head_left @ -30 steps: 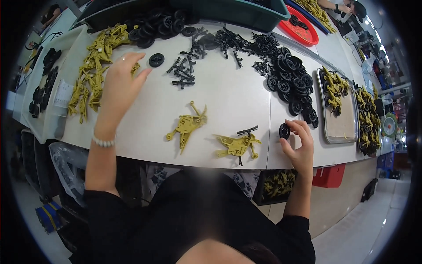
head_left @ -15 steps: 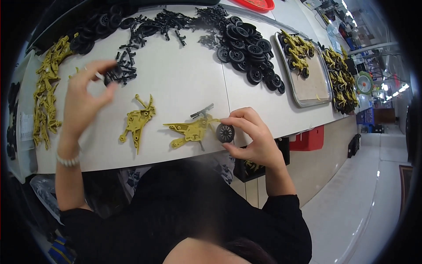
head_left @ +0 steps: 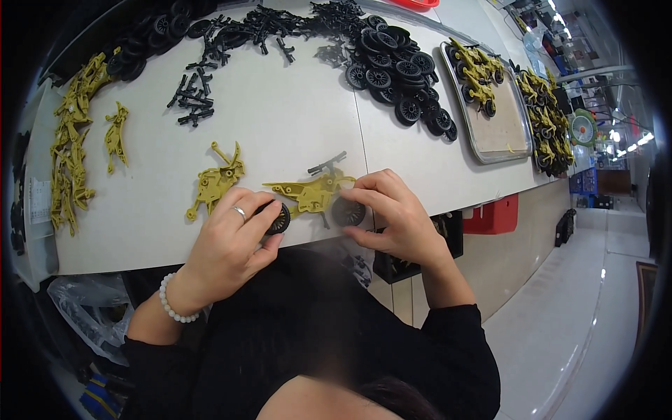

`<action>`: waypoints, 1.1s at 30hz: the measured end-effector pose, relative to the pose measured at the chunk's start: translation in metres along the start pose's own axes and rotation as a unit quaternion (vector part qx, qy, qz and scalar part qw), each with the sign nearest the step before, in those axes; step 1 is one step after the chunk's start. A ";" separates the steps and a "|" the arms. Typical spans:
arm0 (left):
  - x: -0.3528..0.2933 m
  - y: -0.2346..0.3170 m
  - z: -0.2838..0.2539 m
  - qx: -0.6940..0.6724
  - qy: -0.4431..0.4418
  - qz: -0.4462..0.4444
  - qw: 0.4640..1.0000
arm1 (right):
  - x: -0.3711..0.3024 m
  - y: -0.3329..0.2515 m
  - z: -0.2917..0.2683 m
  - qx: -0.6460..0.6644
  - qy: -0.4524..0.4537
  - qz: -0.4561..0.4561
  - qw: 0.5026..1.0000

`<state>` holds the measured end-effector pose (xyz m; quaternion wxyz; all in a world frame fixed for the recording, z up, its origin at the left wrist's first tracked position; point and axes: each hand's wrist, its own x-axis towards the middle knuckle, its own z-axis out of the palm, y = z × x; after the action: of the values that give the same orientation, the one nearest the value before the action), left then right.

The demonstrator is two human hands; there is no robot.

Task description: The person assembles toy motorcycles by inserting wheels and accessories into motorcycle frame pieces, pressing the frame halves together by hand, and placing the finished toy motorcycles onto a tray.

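Note:
A yellow toy motorcycle body half (head_left: 308,194) lies on the table before me, with a dark handlebar piece (head_left: 327,164) at its top. My left hand (head_left: 227,241) pinches a black spoked toy wheel (head_left: 281,220) at the body's left end. At the right end, my right hand (head_left: 402,217) grips another black toy wheel (head_left: 348,212) between thumb and fingers, beside the yellow fork. Whether either wheel is seated in the body I cannot tell. Just beyond my left hand lies a second yellow body half (head_left: 218,178), partly covered by the fingers.
Yellow body parts (head_left: 70,150) line the left side, one lying apart (head_left: 116,138). Black handlebar pieces (head_left: 192,101) and a pile of black wheels (head_left: 395,70) spread across the back. A metal-rimmed tray (head_left: 483,157) with assembled toy motorcycles (head_left: 478,77) stands right; a red bin (head_left: 491,215) is below the edge.
My left hand has come down from the handlebar pieces at the upper left to the body's left end, with a wheel in it. The right hand's wheel has moved slightly left.

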<state>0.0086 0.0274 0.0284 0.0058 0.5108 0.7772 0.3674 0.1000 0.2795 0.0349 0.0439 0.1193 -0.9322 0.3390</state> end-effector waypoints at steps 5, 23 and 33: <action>0.003 0.005 -0.007 -0.022 0.047 0.006 0.999 | -0.005 0.000 0.000 0.057 0.041 0.022 0.997; -0.003 0.002 0.015 -0.052 0.054 -0.034 0.997 | -0.006 0.007 0.008 -0.039 0.057 0.018 0.997; -0.006 0.005 0.013 0.005 0.039 -0.052 0.998 | -0.004 0.007 0.009 -0.042 0.054 0.023 0.997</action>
<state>0.0206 0.0312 0.0201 -0.0077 0.4555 0.8038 0.3825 0.1022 0.2797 0.0233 0.0912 0.0770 -0.9444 0.3065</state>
